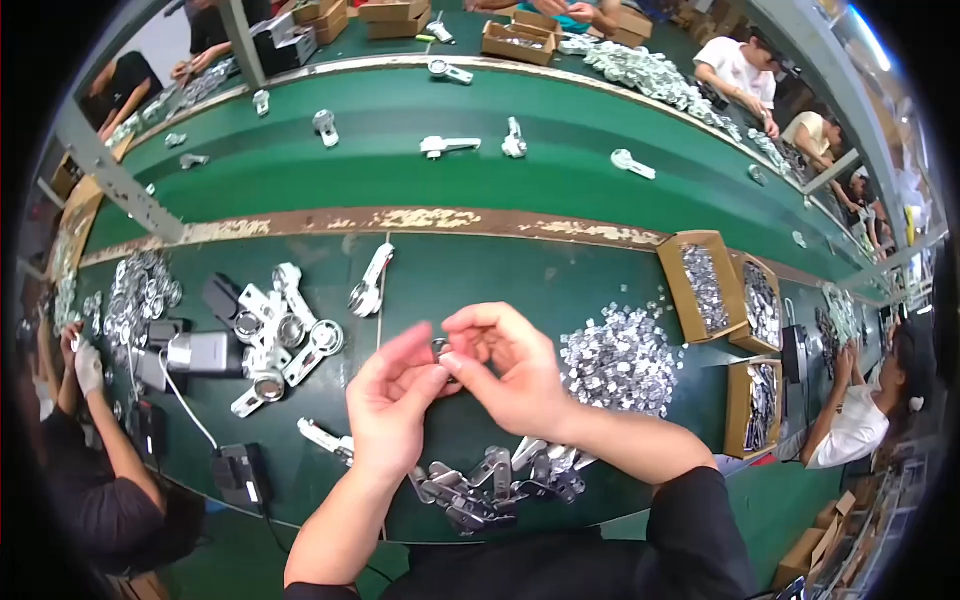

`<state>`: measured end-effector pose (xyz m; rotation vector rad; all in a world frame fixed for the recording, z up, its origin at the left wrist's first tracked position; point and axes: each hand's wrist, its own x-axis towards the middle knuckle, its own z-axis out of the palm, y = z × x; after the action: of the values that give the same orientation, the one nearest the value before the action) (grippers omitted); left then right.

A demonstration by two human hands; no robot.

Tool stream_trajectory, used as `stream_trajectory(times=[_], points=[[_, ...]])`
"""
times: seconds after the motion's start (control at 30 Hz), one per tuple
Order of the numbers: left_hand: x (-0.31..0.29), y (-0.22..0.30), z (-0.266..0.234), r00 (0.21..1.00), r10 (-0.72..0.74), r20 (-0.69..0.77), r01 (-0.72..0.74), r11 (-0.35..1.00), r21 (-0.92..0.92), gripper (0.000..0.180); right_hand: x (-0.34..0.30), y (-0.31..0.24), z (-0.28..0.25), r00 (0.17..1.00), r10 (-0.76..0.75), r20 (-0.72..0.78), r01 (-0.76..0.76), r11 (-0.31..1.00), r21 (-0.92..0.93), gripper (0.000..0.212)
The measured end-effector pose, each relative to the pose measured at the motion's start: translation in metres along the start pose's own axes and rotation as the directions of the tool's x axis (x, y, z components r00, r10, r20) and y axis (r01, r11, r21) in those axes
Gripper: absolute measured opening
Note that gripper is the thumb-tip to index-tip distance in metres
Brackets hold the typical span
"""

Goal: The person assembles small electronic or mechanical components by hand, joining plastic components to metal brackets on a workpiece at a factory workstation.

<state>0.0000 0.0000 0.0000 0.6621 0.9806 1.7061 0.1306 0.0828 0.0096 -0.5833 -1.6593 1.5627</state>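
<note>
From my remote view, the left hand (392,400) and the right hand (515,375) meet at the centre of the frame, thumbs and fingers curled in and pinching a small dark metal part (440,347) between their tips. Fingers cover much of that part, so I can't make out its full shape. Just beyond the left hand, a white-and-silver lever piece (373,280) lies by itself on the green bench (480,270). In the left half of the frame I see a cluster of similar white lever pieces (290,330), next to a grey-and-black box-shaped device (200,353). Right of the right hand spreads a loose heap of small silver metal pieces (622,362), and past it stand cardboard boxes (752,408) filled with metal parts. At the lower centre, below the hands, dark metal brackets (495,485) lie in a jumble. Across the upper frame, a green conveyor belt (390,185) carries scattered lever pieces, with co-workers (740,75) seated along its far side.
</note>
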Motion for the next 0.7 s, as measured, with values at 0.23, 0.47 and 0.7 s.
stream_trajectory(times=[0.23,0.47,0.7], points=[[0.007,0.01,-0.017,0.999,-0.047,0.009,0.048,0.99,-0.13,0.019,0.127,0.023,-0.095,0.977,-0.126,-0.172,0.064,0.942,-0.33,0.013],[0.006,0.014,-0.012,0.985,-0.168,-0.046,0.17,0.984,0.05,0.018,0.224,0.078,-0.225,0.956,-0.221,0.193,0.264,0.363,-0.893,0.05],[0.009,0.017,-0.014,0.968,-0.234,-0.087,0.231,0.972,-0.047,0.019,0.222,0.032,-0.182,0.905,-0.414,-0.094,0.057,0.336,-0.94,0.014]])
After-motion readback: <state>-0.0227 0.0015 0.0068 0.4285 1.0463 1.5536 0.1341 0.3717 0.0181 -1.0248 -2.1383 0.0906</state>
